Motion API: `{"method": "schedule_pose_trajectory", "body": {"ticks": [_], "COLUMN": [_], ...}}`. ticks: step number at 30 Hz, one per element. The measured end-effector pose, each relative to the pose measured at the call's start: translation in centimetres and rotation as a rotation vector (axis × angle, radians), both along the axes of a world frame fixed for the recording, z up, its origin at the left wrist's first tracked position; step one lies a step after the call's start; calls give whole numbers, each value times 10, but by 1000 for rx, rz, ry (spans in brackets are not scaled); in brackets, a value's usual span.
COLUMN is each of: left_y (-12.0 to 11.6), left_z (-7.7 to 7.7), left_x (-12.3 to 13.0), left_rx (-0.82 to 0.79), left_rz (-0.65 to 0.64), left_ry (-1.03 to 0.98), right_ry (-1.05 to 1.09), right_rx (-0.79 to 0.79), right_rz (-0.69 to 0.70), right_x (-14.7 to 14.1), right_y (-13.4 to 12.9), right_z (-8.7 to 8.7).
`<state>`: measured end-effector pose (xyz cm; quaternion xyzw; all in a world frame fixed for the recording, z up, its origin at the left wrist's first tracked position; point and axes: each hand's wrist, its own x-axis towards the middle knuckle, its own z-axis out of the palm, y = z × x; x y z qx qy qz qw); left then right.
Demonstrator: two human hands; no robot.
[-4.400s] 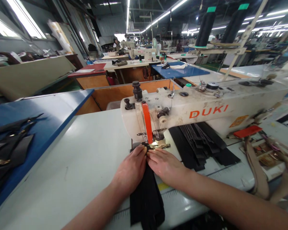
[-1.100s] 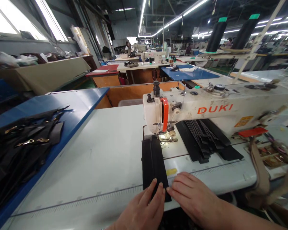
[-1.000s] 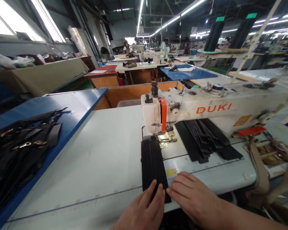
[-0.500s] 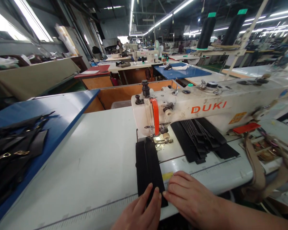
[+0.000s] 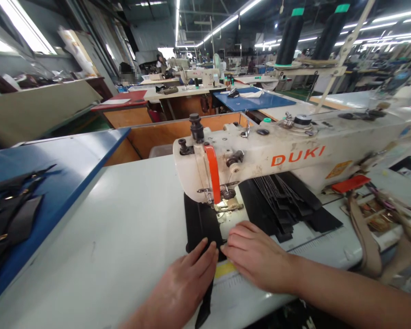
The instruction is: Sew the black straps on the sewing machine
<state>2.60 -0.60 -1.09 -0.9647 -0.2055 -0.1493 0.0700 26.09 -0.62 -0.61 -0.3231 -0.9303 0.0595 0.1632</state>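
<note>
A wide black strip with a lengthwise seam lies under the head of a white sewing machine, by the lit presser foot. My left hand lies on the near part of the strip, fingers stretched out and fingertips pressing on it. Below that palm a narrow black end hangs toward the table's front edge. On the other side, my right hand has its fingers together, thumb and fingertips at the strip's right edge. The undersides of both hands are hidden.
Fanned black strips lie under the machine arm. To the left, a blue table bears black straps with metal fittings. A parts tray and beige straps are at the right, thread cones above. A person's head shows far back.
Both hands have moved forward toward the machine with the black strip, which reaches further under the head. Its near end now drops beneath my left hand. The view has shifted slightly.
</note>
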Motion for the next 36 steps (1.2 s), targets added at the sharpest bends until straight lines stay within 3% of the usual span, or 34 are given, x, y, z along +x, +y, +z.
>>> {"method": "schedule_pose_trajectory", "body": {"ticks": [6, 15, 26, 29, 31, 36], "left_y": [30, 75, 100, 91, 72, -6], "left_z": [-4, -23, -13, -5, 3, 10], "left_x": [0, -7, 2, 0, -8, -29], "left_rx": [-34, -54, -66, -48, -31, 11], "left_rz": [14, 15, 107, 112, 118, 206], "left_ry": [-53, -233, -194, -174, -147, -107], "right_ry": [-24, -4, 64, 121, 166, 283], "right_rx": [27, 97, 136, 158, 180, 147], "right_rz": [-64, -246, -294, -284, -270, -237], "right_x": [-5, -18, -14, -10, -7, -16], "right_y": [23, 35, 32, 30, 26, -2], "right_z": [9, -1, 0, -2, -1, -3]}}
